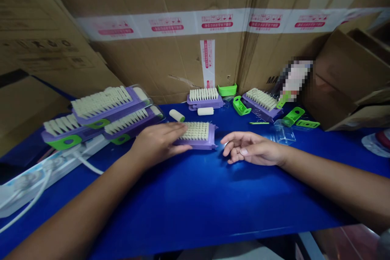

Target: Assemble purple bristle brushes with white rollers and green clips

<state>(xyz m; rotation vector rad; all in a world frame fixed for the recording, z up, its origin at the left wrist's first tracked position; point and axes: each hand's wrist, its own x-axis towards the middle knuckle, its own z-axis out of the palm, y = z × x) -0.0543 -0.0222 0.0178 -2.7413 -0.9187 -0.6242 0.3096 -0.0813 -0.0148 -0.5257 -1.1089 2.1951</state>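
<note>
On the blue table lies a purple brush (198,133) with cream bristles facing up. My left hand (161,140) grips its left end, thumb along the near side and fingers across the bristles, hiding that end. Small prongs stick out at the brush's right end. Just right of these, apart from the brush, my right hand (251,148) hovers with loosely curled, separated fingers and nothing visible in them. Behind the brush lie two cream rollers, one a white roller (205,111) and the other a green-ended roller (176,115).
Stacked brushes (103,105) with green end pieces rest at left beside a white power strip (61,170). Further back are another brush (203,98), a brush (262,103) at right, and several green plastic parts (241,106). Cardboard boxes (170,61) wall the back; clear plastic pieces (284,132) lie right.
</note>
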